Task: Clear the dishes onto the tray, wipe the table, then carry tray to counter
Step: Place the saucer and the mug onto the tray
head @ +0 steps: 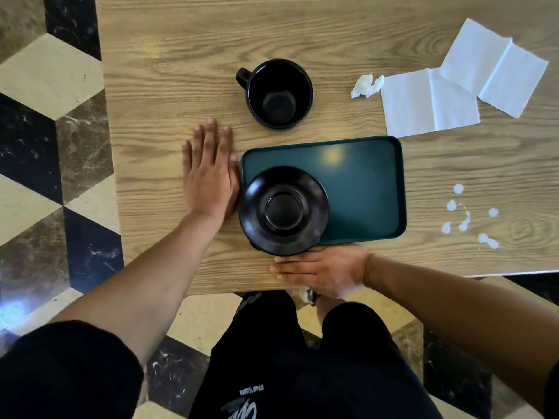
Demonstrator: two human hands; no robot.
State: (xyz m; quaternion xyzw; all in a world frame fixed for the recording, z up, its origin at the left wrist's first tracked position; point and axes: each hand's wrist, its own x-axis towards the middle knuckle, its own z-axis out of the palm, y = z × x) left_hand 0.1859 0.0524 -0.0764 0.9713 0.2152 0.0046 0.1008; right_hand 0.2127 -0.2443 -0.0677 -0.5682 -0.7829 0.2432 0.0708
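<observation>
Left hand [208,173] flat, released, beside tray [363,176]; right hand [320,273] open under saucer [283,210]. Mug [278,93] beyond left fingers — likely rigid, breakable; take the handle.

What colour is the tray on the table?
The tray is dark green, seen best in the head view.
</observation>
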